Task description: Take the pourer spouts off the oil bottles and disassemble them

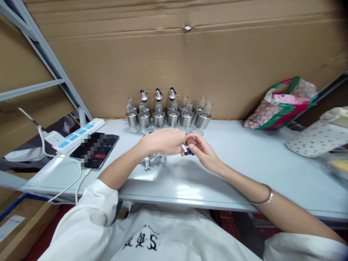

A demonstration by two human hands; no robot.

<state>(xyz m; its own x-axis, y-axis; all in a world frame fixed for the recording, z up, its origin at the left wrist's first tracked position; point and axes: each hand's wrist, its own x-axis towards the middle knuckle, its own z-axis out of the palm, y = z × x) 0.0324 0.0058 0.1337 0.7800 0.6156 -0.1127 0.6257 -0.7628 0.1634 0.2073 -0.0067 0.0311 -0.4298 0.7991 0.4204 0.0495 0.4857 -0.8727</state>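
My left hand is closed around a silver pourer spout, only part of which shows past the fingers. Facing it, my right hand has thumb and fingers curled in a pinch at small black pieces beside the spout; their exact kind is unclear. Below my left wrist lie several loose silver pourer spouts, partly covered by the arm. Behind the hands stand rows of glass bottles with steel sleeves. Three in the back row carry black-tipped pourers; the other necks are bare.
On the left are a power strip, smartphones and white cables. A patterned bag and a dotted white jug are on the right. A cardboard wall rises behind the table.
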